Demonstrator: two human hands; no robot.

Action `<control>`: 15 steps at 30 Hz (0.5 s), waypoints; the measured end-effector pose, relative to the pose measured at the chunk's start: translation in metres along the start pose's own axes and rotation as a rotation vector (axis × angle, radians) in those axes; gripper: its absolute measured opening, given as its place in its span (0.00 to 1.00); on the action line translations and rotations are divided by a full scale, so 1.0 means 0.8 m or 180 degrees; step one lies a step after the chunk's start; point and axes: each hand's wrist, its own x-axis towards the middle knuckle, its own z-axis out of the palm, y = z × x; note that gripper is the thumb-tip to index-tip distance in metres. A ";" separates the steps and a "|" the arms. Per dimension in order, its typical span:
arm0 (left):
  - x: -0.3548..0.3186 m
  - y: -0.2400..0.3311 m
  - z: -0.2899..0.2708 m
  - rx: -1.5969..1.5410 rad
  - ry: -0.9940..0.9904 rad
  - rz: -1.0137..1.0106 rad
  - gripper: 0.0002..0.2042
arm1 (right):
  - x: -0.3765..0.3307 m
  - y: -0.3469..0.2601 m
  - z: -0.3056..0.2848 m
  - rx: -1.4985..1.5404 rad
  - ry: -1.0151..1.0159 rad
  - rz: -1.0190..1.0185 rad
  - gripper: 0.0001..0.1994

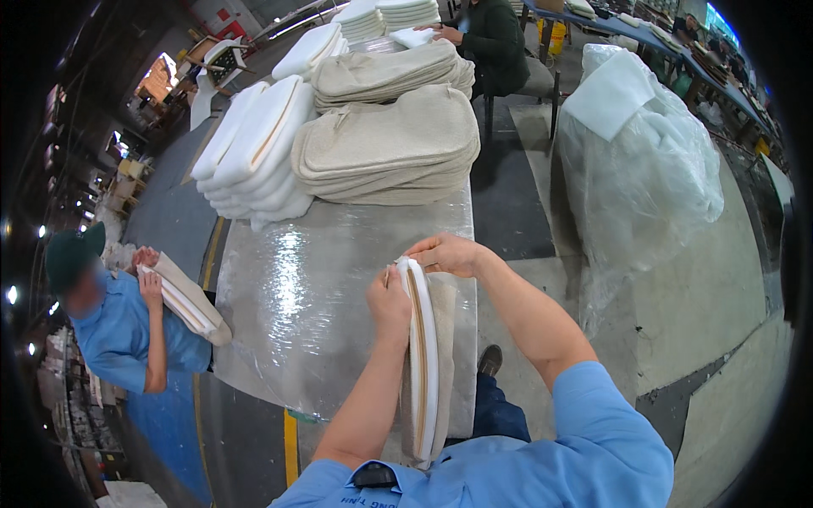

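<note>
Upright against my body stands a long seat cushion (421, 356), its white padding and a thin brown layer showing edge-on. A beige fabric cover (442, 330) wraps its sides and hangs along the right. My left hand (389, 303) grips the cushion near its far end, fingers closed at the left edge. At the same far end my right hand (444, 255) pinches the top corner between thumb and fingers. What exactly lies under the fingertips is partly hidden. Both hands are just above the plastic-wrapped table (356, 254).
On the table's far half lie stacked beige covers (385, 148) and white pads (258, 144). At the left a co-worker in blue (127, 330) handles a similar cushion (182, 305). Another person (495, 46) sits beyond the stacks. A large plastic bag (635, 161) stands on the right.
</note>
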 end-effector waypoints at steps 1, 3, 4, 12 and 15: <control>0.000 -0.001 0.006 -0.0073 0.0071 0.0111 0.18 | 0.002 -0.006 -0.003 -0.0143 -0.0090 0.0053 0.15; 0.000 -0.021 0.010 -0.0178 0.0338 0.0215 0.17 | 0.010 -0.017 0.005 -0.0115 -0.0114 0.0063 0.13; 0.008 -0.034 0.011 -0.0189 0.0513 0.0237 0.17 | 0.016 -0.022 0.015 -0.0110 -0.0160 0.0073 0.12; 0.022 -0.033 -0.004 0.0127 0.0497 0.0548 0.16 | 0.019 -0.036 0.027 -0.0311 0.0000 0.0114 0.07; 0.034 -0.024 -0.015 0.0120 0.0090 0.0439 0.16 | 0.016 -0.053 0.028 -0.0840 -0.0014 0.0129 0.06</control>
